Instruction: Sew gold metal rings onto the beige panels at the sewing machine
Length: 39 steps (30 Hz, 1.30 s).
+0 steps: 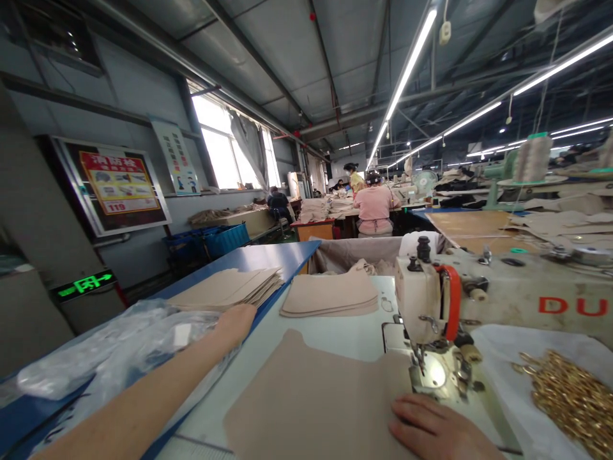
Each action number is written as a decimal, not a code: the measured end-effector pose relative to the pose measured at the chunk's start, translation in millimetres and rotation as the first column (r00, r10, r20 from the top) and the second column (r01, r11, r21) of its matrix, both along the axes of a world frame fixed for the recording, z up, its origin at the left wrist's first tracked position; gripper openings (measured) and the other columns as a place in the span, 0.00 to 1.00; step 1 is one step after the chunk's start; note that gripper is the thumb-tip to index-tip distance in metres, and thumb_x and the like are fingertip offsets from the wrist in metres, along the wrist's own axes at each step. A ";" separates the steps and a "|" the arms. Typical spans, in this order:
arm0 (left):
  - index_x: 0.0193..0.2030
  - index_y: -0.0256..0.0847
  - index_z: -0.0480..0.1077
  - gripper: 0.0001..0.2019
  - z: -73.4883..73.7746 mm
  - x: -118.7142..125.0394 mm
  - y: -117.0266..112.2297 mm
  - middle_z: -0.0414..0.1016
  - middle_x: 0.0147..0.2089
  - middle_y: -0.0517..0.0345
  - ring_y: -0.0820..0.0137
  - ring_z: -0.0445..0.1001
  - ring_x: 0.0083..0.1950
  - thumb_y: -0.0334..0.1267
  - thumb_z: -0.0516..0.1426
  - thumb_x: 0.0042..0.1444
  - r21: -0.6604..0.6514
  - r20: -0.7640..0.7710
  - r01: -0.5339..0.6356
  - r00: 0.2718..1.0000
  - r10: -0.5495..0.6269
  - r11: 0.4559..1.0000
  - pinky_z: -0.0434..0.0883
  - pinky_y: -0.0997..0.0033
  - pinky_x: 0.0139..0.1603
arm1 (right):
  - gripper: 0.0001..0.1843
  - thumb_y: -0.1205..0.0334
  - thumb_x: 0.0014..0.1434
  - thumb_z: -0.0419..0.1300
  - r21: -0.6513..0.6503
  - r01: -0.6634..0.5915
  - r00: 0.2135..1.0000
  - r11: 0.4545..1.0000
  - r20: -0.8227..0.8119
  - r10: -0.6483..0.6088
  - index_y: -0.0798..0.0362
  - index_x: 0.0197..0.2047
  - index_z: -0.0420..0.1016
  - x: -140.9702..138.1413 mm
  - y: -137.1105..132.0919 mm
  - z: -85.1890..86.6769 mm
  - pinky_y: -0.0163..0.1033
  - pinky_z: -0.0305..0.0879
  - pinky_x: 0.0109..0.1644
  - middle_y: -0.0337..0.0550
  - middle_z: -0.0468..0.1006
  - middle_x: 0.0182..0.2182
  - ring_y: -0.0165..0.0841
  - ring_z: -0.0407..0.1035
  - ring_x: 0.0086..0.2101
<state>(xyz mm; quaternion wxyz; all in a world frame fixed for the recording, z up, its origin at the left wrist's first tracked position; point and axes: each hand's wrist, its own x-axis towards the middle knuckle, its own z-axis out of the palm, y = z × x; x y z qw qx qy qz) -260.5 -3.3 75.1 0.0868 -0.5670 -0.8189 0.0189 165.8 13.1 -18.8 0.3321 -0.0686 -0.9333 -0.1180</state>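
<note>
My left hand [235,322] reaches out to the left, at the near edge of a fanned stack of beige cut pieces [230,287] on the blue table; its fingers are hidden from me. My right hand [438,431] lies flat with fingers stretched on a large beige fabric panel [311,402], just in front of the needle area [424,367] of the white sewing machine [431,300]. A second, neater pile of beige pieces [330,295] lies beyond the panel.
Crumpled clear plastic [119,348] lies left of my arm. A heap of small gold metal parts [569,393] sits on white cloth at the right. Other people work at tables further back [376,207]. A thread cone [531,156] stands at the far right.
</note>
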 end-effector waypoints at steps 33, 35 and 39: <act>0.34 0.40 0.73 0.06 23.5 108.7 -7.4 0.81 0.34 0.55 0.62 0.79 0.40 0.38 0.57 0.50 0.304 0.647 -0.038 0.742 -0.177 0.952 0.72 0.67 0.42 | 0.15 0.69 0.62 0.55 -0.438 0.022 0.984 0.899 0.170 0.058 0.54 0.50 0.76 -3.4 -7.7 0.8 0.36 0.61 0.60 0.51 0.77 0.50 0.36 0.69 0.54; 0.33 0.40 0.72 0.08 15.4 132.1 -13.7 0.82 0.34 0.54 0.63 0.80 0.39 0.42 0.58 0.49 0.315 0.762 -0.015 0.601 -0.243 0.949 0.74 0.69 0.41 | 0.16 0.71 0.61 0.54 -0.515 0.071 0.977 0.854 0.210 0.046 0.56 0.51 0.76 -4.2 -11.6 6.3 0.38 0.59 0.61 0.52 0.76 0.51 0.38 0.67 0.55; 0.31 0.39 0.71 0.14 1.3 164.2 -27.1 0.81 0.31 0.54 0.64 0.80 0.35 0.45 0.65 0.40 0.293 0.934 -0.077 0.235 -0.268 0.953 0.75 0.68 0.39 | 0.17 0.74 0.60 0.52 -0.574 0.069 0.991 0.816 0.134 0.011 0.55 0.48 0.78 -3.7 -17.2 14.0 0.39 0.59 0.61 0.50 0.78 0.49 0.38 0.69 0.52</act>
